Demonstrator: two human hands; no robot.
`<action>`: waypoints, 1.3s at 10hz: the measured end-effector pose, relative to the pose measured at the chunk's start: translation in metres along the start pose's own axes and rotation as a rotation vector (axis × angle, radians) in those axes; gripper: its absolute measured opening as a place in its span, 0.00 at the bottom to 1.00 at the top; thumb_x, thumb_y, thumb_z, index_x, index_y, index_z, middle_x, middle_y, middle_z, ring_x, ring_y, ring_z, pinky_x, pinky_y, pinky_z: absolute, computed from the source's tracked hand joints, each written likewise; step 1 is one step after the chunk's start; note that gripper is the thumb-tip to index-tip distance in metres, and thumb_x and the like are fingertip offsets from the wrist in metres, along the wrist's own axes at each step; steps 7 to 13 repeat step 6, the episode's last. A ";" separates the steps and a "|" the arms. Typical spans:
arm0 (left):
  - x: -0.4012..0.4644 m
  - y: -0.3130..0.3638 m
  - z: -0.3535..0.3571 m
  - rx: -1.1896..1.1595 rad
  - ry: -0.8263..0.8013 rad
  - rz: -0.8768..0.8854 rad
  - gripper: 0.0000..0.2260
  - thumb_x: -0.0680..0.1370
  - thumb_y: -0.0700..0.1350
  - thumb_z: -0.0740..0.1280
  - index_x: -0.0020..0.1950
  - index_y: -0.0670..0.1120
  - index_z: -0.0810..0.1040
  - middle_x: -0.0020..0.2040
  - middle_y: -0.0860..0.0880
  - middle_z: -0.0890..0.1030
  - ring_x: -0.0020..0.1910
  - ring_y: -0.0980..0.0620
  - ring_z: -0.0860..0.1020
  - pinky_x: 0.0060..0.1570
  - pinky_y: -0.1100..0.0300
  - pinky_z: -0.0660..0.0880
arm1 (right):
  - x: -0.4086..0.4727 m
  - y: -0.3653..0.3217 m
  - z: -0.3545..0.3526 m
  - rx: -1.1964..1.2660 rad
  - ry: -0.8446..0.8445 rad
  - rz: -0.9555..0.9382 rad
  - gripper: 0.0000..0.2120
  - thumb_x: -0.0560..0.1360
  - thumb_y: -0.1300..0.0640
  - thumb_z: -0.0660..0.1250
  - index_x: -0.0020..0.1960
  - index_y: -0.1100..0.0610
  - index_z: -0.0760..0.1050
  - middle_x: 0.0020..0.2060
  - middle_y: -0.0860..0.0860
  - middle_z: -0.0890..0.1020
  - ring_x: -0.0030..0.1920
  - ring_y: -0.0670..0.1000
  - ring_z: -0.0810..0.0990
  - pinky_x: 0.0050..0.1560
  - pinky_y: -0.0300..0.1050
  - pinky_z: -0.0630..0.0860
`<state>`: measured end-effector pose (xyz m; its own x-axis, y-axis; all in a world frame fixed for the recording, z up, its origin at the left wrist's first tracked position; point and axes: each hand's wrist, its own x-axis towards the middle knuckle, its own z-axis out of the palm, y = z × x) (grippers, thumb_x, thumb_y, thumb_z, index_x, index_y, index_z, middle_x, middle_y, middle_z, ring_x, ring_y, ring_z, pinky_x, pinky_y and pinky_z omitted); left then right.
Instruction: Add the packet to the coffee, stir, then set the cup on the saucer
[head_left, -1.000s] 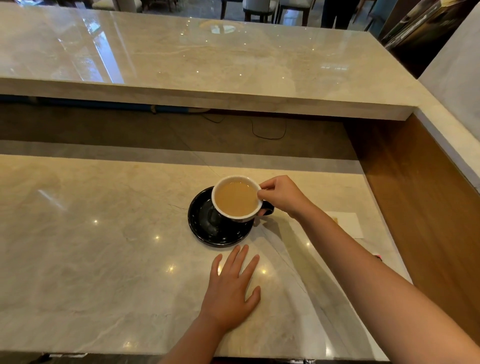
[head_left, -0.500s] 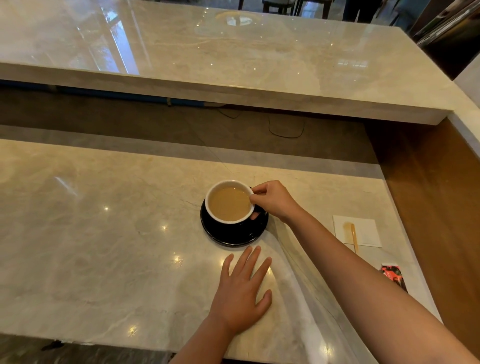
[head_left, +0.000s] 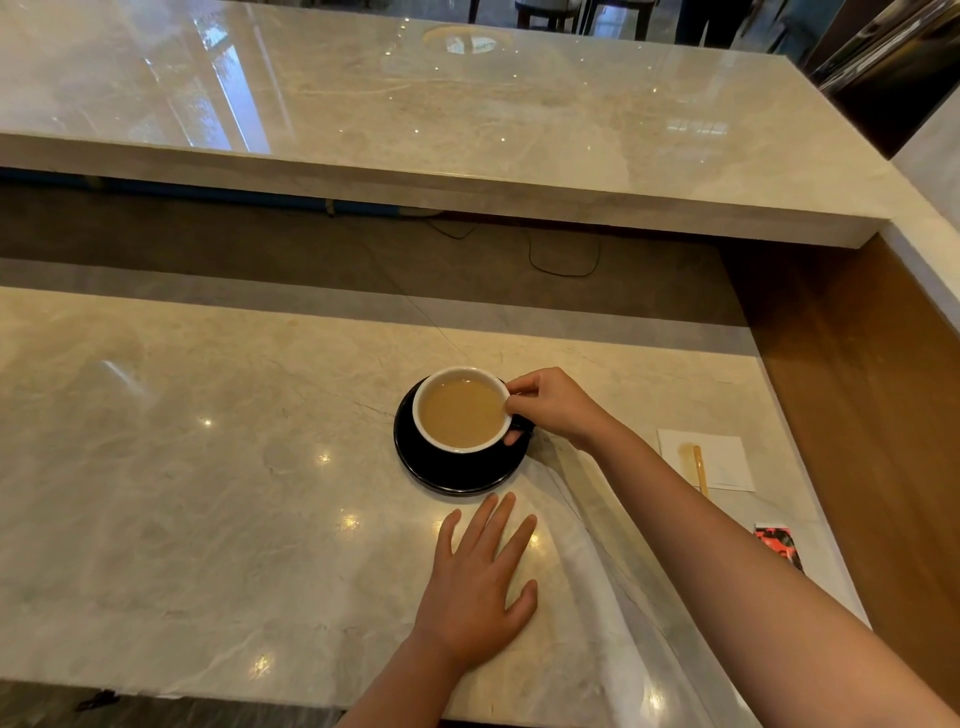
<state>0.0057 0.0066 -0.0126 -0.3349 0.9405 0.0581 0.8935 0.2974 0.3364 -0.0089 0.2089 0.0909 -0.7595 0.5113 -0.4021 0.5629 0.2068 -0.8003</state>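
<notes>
Our right hand (head_left: 553, 410) pinches the handle of the cup (head_left: 461, 410), which sits centred on the black saucer (head_left: 457, 475) toward the counter's (head_left: 182, 467) right edge, while our left hand (head_left: 480, 592) lies flat and empty just nearer us, so letting go falls to the right.

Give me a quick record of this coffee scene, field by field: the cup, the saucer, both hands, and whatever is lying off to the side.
cup: white-lined cup of milky coffee, sitting on the saucer
saucer: black saucer, on the marble counter
right hand: right hand pinching the cup's handle side
left hand: left hand flat on the counter, near side of the saucer, not touching it
stirrer: tan stick lying on a white napkin, right of the cup
packet: red packet near the counter's right edge
</notes>
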 end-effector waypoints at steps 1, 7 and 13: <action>-0.001 0.000 0.001 0.000 -0.007 -0.003 0.26 0.76 0.58 0.57 0.73 0.53 0.61 0.74 0.48 0.58 0.72 0.50 0.50 0.65 0.44 0.46 | -0.001 0.001 -0.001 0.011 -0.017 0.001 0.11 0.71 0.65 0.62 0.48 0.57 0.81 0.42 0.58 0.85 0.37 0.56 0.85 0.51 0.52 0.81; -0.001 0.001 0.003 -0.024 0.021 0.008 0.26 0.76 0.58 0.57 0.73 0.53 0.60 0.74 0.48 0.57 0.72 0.51 0.50 0.66 0.45 0.46 | -0.017 0.010 -0.009 0.007 0.140 -0.064 0.12 0.72 0.57 0.68 0.54 0.56 0.79 0.50 0.52 0.82 0.50 0.48 0.80 0.48 0.41 0.76; -0.001 0.001 0.003 -0.024 0.021 0.008 0.26 0.76 0.58 0.57 0.73 0.53 0.60 0.74 0.48 0.57 0.72 0.51 0.50 0.66 0.45 0.46 | -0.017 0.010 -0.009 0.007 0.140 -0.064 0.12 0.72 0.57 0.68 0.54 0.56 0.79 0.50 0.52 0.82 0.50 0.48 0.80 0.48 0.41 0.76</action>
